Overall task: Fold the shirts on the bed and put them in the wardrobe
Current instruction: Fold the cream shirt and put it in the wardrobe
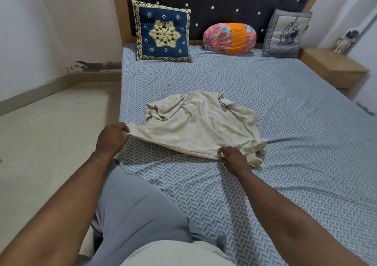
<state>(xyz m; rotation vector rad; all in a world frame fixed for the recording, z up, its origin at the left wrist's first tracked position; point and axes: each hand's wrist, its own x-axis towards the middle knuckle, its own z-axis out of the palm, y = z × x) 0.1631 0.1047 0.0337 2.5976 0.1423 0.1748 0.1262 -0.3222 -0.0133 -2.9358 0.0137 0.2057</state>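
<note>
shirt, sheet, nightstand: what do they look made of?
The shirt looks like thin soft knit, probably cotton jersey, matte cream: it drapes and bunches in loose folds. The sheet looks like woven cotton-type cloth, matte, printed with grey chevrons, and creases lightly. The nightstand looks like wood or wood-look laminate, smooth light tan; the grain is too faint to say which.

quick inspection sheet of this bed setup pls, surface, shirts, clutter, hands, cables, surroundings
surface: bed in blue-grey herringbone sheet
job's things: one cream fabric shirt, rumpled, unfolded
clutter: navy embroidered square cushion, pink-orange round bolster, grey square cushion, at the dark studded headboard
grippers: left hand grips shirt's hem corner; right hand pinches the hem
cables: nothing seen
surroundings: wooden bedside shelf holding small white figurine; peeling paint low on left wall
</note>
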